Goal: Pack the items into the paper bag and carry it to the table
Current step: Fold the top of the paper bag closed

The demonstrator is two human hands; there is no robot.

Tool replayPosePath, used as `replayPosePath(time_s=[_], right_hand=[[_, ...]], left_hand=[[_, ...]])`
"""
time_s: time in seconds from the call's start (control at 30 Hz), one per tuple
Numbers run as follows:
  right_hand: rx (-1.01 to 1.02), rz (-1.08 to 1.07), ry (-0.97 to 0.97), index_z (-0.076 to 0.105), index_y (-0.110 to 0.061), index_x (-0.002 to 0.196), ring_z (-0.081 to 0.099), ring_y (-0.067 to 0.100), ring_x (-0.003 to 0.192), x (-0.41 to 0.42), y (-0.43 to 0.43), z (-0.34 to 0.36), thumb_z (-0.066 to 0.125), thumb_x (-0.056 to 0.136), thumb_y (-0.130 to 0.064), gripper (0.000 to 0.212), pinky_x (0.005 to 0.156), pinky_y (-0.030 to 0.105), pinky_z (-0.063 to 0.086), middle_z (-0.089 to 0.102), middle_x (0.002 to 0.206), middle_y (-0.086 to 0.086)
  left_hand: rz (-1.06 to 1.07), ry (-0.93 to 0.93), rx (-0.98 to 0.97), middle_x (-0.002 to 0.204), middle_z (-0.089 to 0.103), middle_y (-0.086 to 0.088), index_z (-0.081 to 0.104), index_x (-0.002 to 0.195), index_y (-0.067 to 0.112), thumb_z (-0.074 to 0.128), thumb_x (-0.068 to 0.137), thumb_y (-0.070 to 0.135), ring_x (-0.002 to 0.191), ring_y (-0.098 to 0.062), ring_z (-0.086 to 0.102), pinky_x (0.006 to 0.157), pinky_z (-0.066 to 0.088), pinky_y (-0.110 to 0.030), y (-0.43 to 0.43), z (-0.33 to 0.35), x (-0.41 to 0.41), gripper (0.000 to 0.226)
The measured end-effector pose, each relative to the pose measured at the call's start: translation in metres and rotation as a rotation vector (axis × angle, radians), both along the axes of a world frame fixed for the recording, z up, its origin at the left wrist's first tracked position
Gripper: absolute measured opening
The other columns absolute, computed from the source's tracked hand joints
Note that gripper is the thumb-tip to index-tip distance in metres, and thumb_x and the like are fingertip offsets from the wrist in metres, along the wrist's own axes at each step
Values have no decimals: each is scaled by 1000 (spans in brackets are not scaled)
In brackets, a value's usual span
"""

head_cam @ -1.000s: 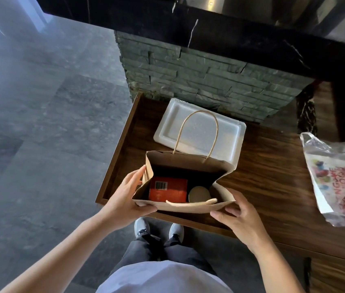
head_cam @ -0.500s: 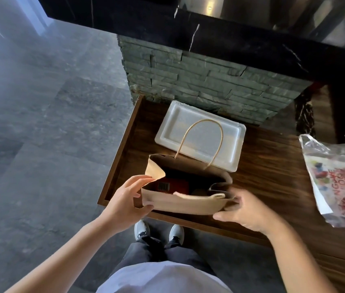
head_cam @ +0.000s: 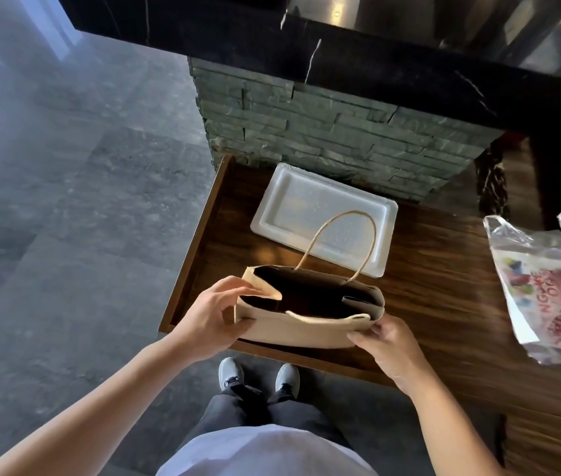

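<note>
A tan paper bag (head_cam: 301, 329) stands at the near left corner of the dark wooden counter (head_cam: 437, 304). Its mouth is narrowed to a dark slot, and nothing inside shows. The far rope handle (head_cam: 341, 242) stands up in an arch; the near handle (head_cam: 327, 317) lies flat along the front rim. My left hand (head_cam: 212, 314) pinches the bag's folded-in left side. My right hand (head_cam: 383, 341) grips the bag's front right corner.
A white foam tray (head_cam: 323, 214) lies behind the bag against a grey stone wall (head_cam: 323, 132). A clear plastic bag with red print (head_cam: 553, 286) sits on the counter at the right. Grey tiled floor (head_cam: 66, 235) spreads left; my shoes (head_cam: 258, 374) stand below the counter edge.
The bag's mouth has been pressed from wide open to nearly closed, hiding the red box and round lid. Both hands moved in on the bag's sides; the view shifted slightly.
</note>
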State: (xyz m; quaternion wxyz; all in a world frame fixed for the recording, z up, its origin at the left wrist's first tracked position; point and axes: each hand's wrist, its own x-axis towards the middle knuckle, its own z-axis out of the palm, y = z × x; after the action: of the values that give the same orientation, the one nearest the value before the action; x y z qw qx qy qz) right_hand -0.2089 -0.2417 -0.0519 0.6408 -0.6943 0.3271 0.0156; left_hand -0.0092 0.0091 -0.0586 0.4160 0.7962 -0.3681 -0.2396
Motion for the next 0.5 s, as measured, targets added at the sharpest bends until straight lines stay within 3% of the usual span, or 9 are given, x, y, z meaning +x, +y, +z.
replayPosePath(time_s=[0.07, 0.17, 0.23, 0.27, 0.37, 0.43, 0.5], right_hand=[[-9, -25, -34, 74, -40, 102, 68, 6, 103, -4, -2, 1, 76, 79, -2, 46, 82, 16, 53, 76, 105, -9], [-12, -132, -74, 70, -30, 112, 67, 11, 106, -8, -7, 5, 81, 72, -2, 50, 83, 22, 56, 73, 110, -5], [-13, -181, -73, 62, -31, 118, 63, 5, 109, -7, -12, 8, 84, 68, 0, 63, 81, 22, 57, 68, 115, -12], [14, -156, -94, 59, -32, 121, 61, 4, 113, -7, -16, 9, 83, 68, 2, 67, 84, 25, 57, 65, 120, -13], [391, -80, -245, 52, -23, 136, 52, 19, 130, -14, -34, 12, 70, 75, 2, 68, 103, 46, 47, 56, 141, 3], [538, -103, -269, 54, -21, 136, 51, 22, 131, -15, -42, 14, 65, 78, -5, 61, 102, 52, 46, 53, 144, 7], [408, -133, -197, 64, -28, 126, 57, 19, 125, -9, -42, 12, 74, 77, -27, 50, 95, 40, 49, 59, 138, 4]], left_hand=[[-27, -114, -21, 137, 46, 14, 69, 113, 42, 84, 73, 20, 125, -11, 49, 93, 48, -25, 1, 4, 5, 48], [3, -108, 3, 153, 30, 20, 62, 114, 48, 87, 65, 33, 137, -1, 33, 99, 41, -22, 0, 15, 14, 57], [-11, 53, 54, 148, 37, 25, 52, 124, 47, 87, 59, 45, 134, 4, 37, 102, 45, -29, 0, 18, 23, 73], [-43, 226, 47, 145, 44, 23, 48, 130, 45, 87, 59, 46, 133, 1, 41, 104, 45, -35, 1, 18, 29, 81], [-81, 763, -89, 146, 51, 11, 49, 137, 38, 82, 68, 49, 135, -14, 46, 108, 39, -46, 10, 15, 48, 77], [2, 868, -104, 144, 54, 11, 53, 135, 41, 74, 75, 54, 133, -17, 49, 107, 40, -48, 12, 11, 56, 65], [40, 780, -62, 136, 60, 19, 58, 127, 49, 68, 84, 43, 128, -11, 53, 104, 44, -41, 5, 7, 57, 45]])
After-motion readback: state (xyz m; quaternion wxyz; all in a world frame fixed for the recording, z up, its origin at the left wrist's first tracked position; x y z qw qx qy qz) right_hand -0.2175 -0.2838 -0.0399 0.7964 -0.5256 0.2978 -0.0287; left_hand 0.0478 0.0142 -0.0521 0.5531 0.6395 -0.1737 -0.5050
